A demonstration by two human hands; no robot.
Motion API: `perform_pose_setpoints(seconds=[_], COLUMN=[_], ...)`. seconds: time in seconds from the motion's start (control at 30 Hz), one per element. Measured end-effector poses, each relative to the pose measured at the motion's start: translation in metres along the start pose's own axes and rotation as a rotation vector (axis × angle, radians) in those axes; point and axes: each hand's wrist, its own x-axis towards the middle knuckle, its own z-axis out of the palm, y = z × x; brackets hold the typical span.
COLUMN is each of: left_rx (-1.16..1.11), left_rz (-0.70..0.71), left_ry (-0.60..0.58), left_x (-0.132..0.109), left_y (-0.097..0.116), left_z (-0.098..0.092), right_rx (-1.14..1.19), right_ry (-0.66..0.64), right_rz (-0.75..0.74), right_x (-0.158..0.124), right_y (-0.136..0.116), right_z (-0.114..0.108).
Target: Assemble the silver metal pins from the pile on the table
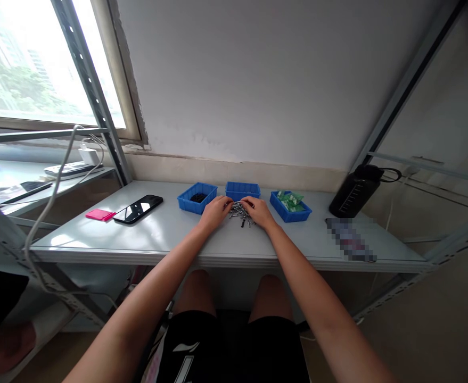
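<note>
On the pale worktop [162,236], near the middle, a loose heap of slim, screw-like metal pieces [239,211] lies between both hands. Left hand [216,210]: at the heap's left side, fingers bent inward with tips at its far edge. Right hand [259,210]: mirrors this from the right, fingers likewise curled over the pieces. Cannot tell whether either hand pinches a single piece; tips too small and partly hidden.

Three blue plastic trays around the heap. Left tray [185,205]: small black parts [198,197] inside. Middle tray [243,188]: just behind the heap, contents not discernible. Right tray [297,216]: green-and-clear packets [290,200], some above the rim.

Farther left: black smartphone [138,209], lying flat, beside a pink flat item [100,214]. Far right: black bottle with loop handle [355,191], near a pixelated object [350,239].
</note>
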Motion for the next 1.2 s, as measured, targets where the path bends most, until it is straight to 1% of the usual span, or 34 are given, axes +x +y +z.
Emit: perform_pose_setpoints(seconds=[0.23, 0.53, 0.77, 0.9, 1.0, 1.13, 1.2], left_rx=[0.025, 0.045, 0.047, 0.049, 0.047, 0.047, 0.045], left_rz=[0.002, -0.005, -0.004, -0.009, -0.017, -0.022, -0.001], left_ry=[-0.021, -0.062, -0.080, -0.089, -0.092, -0.101, -0.131], left_x=[0.000, -0.001, -0.002, -0.001, -0.001, -0.002, -0.003], left_y=[-0.003, -0.005, -0.005, -0.005, -0.005, -0.004, -0.003], left_z=[0.002, 0.005, 0.005, 0.005, 0.005, 0.005, 0.005], right_rx=[0.050, 0.224, 0.315, 0.322, 0.277, 0.135, 0.039], right_ry=[0.016, -0.077, -0.107, -0.117, -0.084, 0.045, 0.105], right_rz=[0.046, 0.114, 0.163, 0.168, 0.157, 0.132, 0.124], right_x=[0.000, -0.001, 0.000, 0.000, -0.001, 0.000, 0.001], right_y=[0.003, -0.001, -0.003, -0.004, -0.002, 0.004, 0.009], right_z=[-0.001, 0.001, -0.003, -0.003, -0.003, -0.003, -0.003])
